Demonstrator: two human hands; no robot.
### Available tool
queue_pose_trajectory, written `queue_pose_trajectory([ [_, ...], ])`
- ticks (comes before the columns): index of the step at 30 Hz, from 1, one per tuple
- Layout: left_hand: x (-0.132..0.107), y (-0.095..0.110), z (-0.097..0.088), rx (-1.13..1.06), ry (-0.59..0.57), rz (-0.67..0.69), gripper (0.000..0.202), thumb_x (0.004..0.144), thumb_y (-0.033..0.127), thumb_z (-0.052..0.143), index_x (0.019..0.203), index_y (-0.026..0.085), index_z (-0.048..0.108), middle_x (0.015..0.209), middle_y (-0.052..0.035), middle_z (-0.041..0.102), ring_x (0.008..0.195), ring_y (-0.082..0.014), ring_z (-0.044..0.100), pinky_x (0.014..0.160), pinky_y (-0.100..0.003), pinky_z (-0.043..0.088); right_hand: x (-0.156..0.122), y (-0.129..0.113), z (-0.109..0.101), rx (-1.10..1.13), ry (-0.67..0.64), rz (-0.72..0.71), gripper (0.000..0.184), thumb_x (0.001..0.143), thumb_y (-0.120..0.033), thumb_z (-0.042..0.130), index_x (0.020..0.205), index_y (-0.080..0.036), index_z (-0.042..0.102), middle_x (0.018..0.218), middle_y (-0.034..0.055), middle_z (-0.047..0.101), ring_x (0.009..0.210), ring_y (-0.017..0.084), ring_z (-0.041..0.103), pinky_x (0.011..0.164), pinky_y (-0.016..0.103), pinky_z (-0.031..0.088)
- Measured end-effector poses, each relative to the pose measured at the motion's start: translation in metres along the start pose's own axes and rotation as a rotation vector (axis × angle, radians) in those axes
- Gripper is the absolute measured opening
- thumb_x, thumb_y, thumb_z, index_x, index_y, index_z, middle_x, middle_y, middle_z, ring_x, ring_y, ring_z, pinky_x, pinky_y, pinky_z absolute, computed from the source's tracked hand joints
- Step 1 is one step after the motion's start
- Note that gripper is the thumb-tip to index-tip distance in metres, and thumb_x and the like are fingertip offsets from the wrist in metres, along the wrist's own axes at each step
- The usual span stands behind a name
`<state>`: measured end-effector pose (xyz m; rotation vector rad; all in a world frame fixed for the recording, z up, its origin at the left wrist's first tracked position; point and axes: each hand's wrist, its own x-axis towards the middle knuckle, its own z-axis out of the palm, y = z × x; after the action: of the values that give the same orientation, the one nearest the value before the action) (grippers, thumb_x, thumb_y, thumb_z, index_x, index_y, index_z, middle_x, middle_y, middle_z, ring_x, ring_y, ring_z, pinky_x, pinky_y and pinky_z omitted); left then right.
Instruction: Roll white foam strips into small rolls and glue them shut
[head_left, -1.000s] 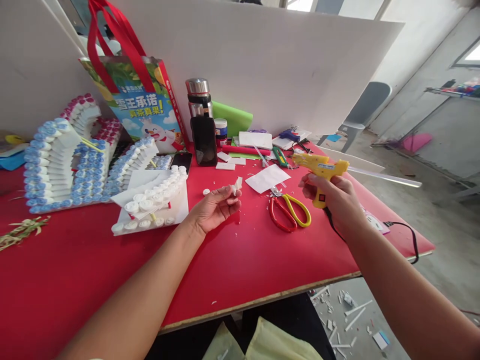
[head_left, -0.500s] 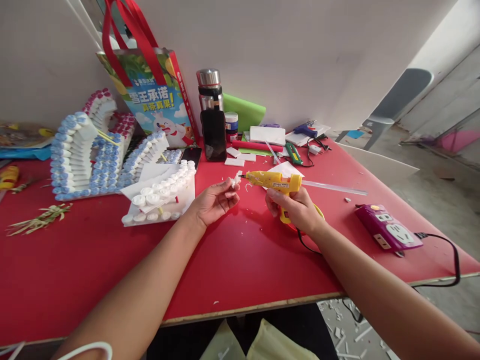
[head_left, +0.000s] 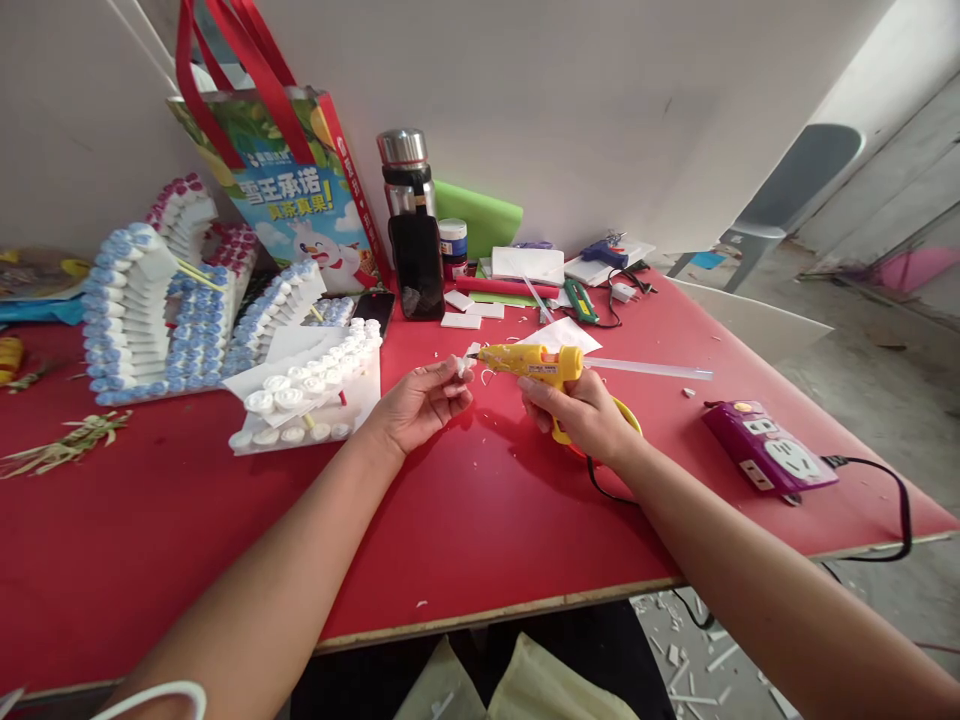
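Observation:
My left hand (head_left: 424,402) pinches a small white foam piece (head_left: 466,362) above the red table (head_left: 465,500). My right hand (head_left: 581,410) grips a yellow glue gun (head_left: 534,362) by its handle, with its nozzle pointing left and touching the white piece. A clear glue stick (head_left: 649,369) juts from the gun's back to the right. Just left of my left hand sits a white foam board with rows of white rolled pieces (head_left: 311,385). Scissors with yellow and red handles (head_left: 630,415) lie mostly hidden under my right hand.
A purple power strip (head_left: 769,458) with a black cord lies at the right. Blue-and-white and pink rolled-piece structures (head_left: 161,300) stand at the left. At the back are a gift bag (head_left: 289,195), a steel flask (head_left: 409,215), a phone (head_left: 371,308), foam sheets and a blue glue gun (head_left: 604,253).
My right hand brought the glue gun from the right, turned it level and set its nozzle against the white piece in my left hand. The view shifted left.

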<state>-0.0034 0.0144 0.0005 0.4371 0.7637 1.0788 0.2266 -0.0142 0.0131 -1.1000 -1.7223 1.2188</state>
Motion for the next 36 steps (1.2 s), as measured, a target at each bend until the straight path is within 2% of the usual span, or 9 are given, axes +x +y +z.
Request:
queue_pose_trajectory([
  [9,0.0016,-0.0037,-0.0021,0.075,-0.011,0.086,0.008,0.083,0.012,0.073,0.078,0.007,0.07,0.078,-0.0085,0.068,0.056,-0.0053,0.051,0.067,-0.024,0.059,-0.0005,0.0051,0.0012,-0.085,0.032,0.036,0.051,0.091,-0.059,0.056,0.061,-0.018,0.054,0.055,0.0016,0.055,0.054,0.013,0.051,0.056,0.028,0.042],
  [17,0.0015,-0.005,-0.0025,0.188,-0.047,0.173,0.013,0.078,0.018,0.081,0.078,0.008,0.072,0.078,-0.0077,0.069,0.056,-0.0045,0.049,0.069,-0.025,0.059,-0.0011,0.0009,0.0008,-0.121,0.046,0.025,0.052,0.093,-0.055,0.055,0.057,-0.019,0.048,0.052,0.0003,0.051,0.05,0.011,0.046,0.054,0.028,0.039],
  [29,0.003,-0.004,-0.0064,0.153,-0.057,0.141,0.013,0.08,0.019,0.079,0.078,0.008,0.071,0.08,-0.0078,0.069,0.056,-0.0043,0.049,0.069,-0.024,0.058,-0.0005,-0.0012,-0.002,-0.09,0.12,0.01,0.051,0.093,-0.051,0.056,0.055,-0.019,0.047,0.05,0.0003,0.05,0.05,0.012,0.046,0.055,0.029,0.039],
  [36,0.0001,-0.0017,0.0007,0.011,0.018,0.071,0.008,0.085,0.013,0.071,0.079,0.01,0.067,0.077,-0.0057,0.066,0.052,-0.0036,0.045,0.065,-0.022,0.057,-0.0028,0.0021,0.001,-0.077,0.055,-0.014,0.046,0.093,-0.052,0.057,0.061,-0.02,0.05,0.053,0.0001,0.051,0.05,0.012,0.046,0.052,0.029,0.037],
])
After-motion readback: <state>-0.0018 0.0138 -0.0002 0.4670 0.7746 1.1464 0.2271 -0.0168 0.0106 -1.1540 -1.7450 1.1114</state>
